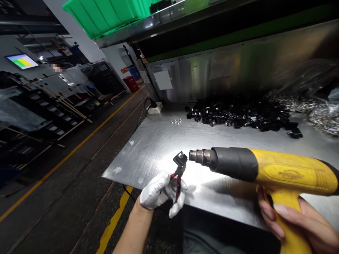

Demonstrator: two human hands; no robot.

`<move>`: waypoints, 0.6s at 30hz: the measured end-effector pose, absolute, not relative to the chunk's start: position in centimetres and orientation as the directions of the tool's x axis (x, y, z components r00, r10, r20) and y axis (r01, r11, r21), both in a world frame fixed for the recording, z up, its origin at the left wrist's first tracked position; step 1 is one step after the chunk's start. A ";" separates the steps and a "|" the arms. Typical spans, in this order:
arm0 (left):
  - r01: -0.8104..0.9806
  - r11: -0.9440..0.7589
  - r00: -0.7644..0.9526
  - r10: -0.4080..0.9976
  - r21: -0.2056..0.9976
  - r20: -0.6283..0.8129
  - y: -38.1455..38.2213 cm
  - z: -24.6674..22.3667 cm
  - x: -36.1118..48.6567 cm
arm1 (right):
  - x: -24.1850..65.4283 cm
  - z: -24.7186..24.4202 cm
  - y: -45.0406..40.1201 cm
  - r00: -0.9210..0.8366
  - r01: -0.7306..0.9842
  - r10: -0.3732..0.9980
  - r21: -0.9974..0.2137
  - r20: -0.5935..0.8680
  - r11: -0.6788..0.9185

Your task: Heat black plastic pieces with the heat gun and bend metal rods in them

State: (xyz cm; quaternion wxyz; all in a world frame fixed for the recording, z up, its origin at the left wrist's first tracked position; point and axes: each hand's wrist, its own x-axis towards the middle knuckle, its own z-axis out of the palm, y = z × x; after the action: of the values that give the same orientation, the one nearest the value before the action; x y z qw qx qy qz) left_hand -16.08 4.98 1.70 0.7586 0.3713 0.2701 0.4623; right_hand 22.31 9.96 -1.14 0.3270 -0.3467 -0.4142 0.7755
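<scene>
My gloved left hand [164, 193] is closed round the red-and-black handles of a pair of pliers [178, 187]. In the pliers' jaws sits a small black square part [179, 160] with a silver metal fitting [180, 154] on its top face. My bare right hand [299, 215] grips the handle of a yellow heat gun [293, 173]. Its stepped metal nozzle [201, 156] points left at the black part, a small gap away from it. Both the part and the nozzle are above the metal table [137, 148].
A heap of black parts [238, 114] covers the table's back, with several small silver fittings [176, 121] left of it. Bags of metal pieces [323, 114] lie at the back right. A power strip [155, 108] sits by the back left. Overhead, a shelf carries a green bin [106, 16].
</scene>
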 end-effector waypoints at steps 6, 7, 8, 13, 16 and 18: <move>-0.572 0.378 0.515 0.856 0.728 -0.040 4.1 1.5 -16.4 | 22.2 -0.3 10.4 -0.613 -0.225 0.753 -0.860 -0.240 -0.457; -0.577 0.392 0.527 0.849 0.717 -0.040 3.9 1.5 -16.4 | 22.1 -0.1 10.3 -0.607 -0.226 0.756 -0.859 -0.244 -0.459; -0.579 0.403 0.538 0.842 0.709 -0.040 3.8 1.5 -16.4 | 22.0 0.2 10.3 -0.603 -0.228 0.758 -0.857 -0.248 -0.462; -0.577 0.435 0.563 0.825 0.691 -0.049 3.4 1.1 -16.3 | 22.0 0.3 10.2 -0.617 -0.216 0.751 -0.866 -0.237 -0.451; -0.579 0.447 0.569 0.820 0.681 -0.055 3.4 1.1 -16.3 | 22.0 0.2 10.5 -0.652 -0.191 0.726 -0.880 -0.218 -0.436; -0.580 0.455 0.573 0.818 0.676 -0.058 3.5 1.1 -16.4 | 21.9 0.2 10.6 -0.658 -0.184 0.723 -0.887 -0.210 -0.425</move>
State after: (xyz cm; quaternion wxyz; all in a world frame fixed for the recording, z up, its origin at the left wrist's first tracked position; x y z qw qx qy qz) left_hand -16.39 3.46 1.06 0.8311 0.3095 0.1916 0.4205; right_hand 21.88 10.59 0.20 0.2871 -0.2974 -0.4531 0.7898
